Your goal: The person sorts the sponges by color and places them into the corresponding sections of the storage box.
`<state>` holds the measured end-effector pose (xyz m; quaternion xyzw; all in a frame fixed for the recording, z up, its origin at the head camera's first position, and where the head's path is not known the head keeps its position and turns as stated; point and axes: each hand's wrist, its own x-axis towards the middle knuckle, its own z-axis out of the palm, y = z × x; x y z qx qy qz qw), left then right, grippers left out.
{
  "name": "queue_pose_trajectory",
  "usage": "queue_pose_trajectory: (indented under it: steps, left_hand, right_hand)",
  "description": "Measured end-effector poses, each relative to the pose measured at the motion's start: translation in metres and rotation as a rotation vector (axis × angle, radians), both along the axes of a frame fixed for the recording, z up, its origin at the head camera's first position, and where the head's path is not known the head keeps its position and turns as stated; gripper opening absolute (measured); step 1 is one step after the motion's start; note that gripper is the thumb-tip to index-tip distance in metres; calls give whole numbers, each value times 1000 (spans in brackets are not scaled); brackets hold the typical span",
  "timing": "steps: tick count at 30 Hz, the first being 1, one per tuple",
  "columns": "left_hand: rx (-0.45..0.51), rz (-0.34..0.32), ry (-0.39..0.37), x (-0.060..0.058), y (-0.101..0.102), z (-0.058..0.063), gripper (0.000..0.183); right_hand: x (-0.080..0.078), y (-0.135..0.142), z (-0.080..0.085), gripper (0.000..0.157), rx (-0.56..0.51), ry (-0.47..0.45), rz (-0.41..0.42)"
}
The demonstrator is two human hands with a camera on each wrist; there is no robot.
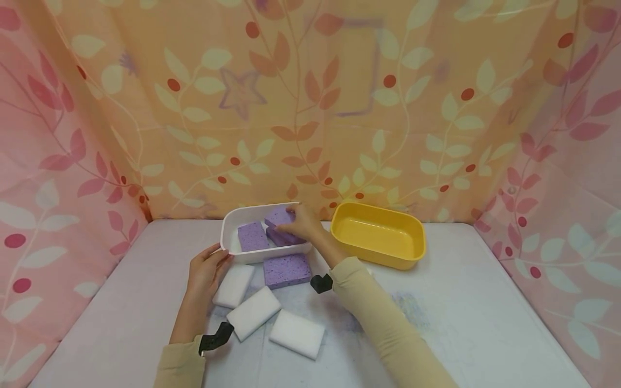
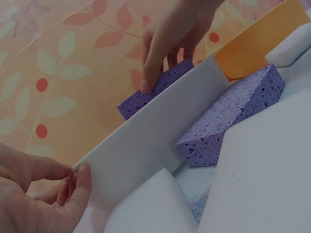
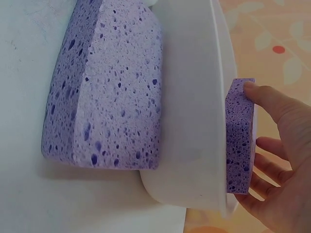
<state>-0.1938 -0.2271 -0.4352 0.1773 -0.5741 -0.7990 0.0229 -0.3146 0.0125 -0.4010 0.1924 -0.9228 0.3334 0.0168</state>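
My right hand [image 1: 304, 222] pinches a purple sponge [image 3: 238, 141] inside the white tub [image 1: 267, 256], while my left hand [image 1: 206, 270] pinches the tub's rim, presumably to keep it from sliding; another sponge [image 1: 287, 271] lies nearer me than my right hand, outside.

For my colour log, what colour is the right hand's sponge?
The held sponge is purple, clearest in the right wrist view.

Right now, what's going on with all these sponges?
Someone's right hand holds a purple sponge at a white tub while the left hand grips it. Another purple sponge lies inside, and one more purple sponge sits just in front. White blocks lie nearby, and a yellow tub stands to the right.
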Motion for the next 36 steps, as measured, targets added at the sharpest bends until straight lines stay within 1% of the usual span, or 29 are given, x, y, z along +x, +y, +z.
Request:
queue_pose_trajectory:
  steps: [4, 8, 11, 17, 21, 26, 36]
  left_hand:
    - [6, 2, 5, 0, -1, 0, 61]
    - [7, 8, 17, -1, -2, -2, 61]
    - [4, 8, 16, -2, -2, -4, 60]
    - [6, 1, 17, -2, -3, -5, 60]
    - [3, 3, 18, -2, -3, -5, 60]
    - [6, 4, 18, -3, -3, -6, 60]
    - [-2, 12, 10, -4, -3, -7, 61]
  right_hand:
    - [0, -4, -4, 64, 6, 10, -7]
    - [0, -7, -8, 61, 37, 60, -11]
    - [1, -8, -8, 59, 61, 77, -15]
    - [3, -9, -6, 62, 59, 64, -14]
    - [6, -8, -6, 66, 32, 36, -17]
    - [9, -6, -6, 67, 5, -1, -23]
    - [13, 0, -7, 66, -39, 22, -4]
